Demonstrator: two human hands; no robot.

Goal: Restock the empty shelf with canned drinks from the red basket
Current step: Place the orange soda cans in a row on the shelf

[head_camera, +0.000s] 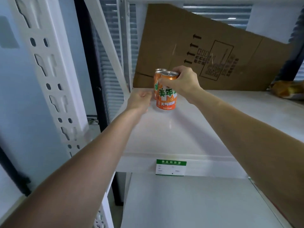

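Note:
Three orange drink cans stand in a row near the back left of the white shelf (172, 132). My right hand (182, 82) grips the front can (166, 100) near its top, with the can's base on the shelf. Behind it, two more orange cans (158, 74) show only their tops and a strip of their sides. My left hand (139, 101) hovers just left of the front can with its fingers loosely curled and nothing in it. The red basket is out of view.
A flattened cardboard box (205, 51) leans against the back of the shelf. A yellow packet (287, 91) lies at the far right. A white perforated upright (49, 76) rises on the left. A green price label (171, 167) hangs on the shelf's front edge, above a lower shelf (189, 203).

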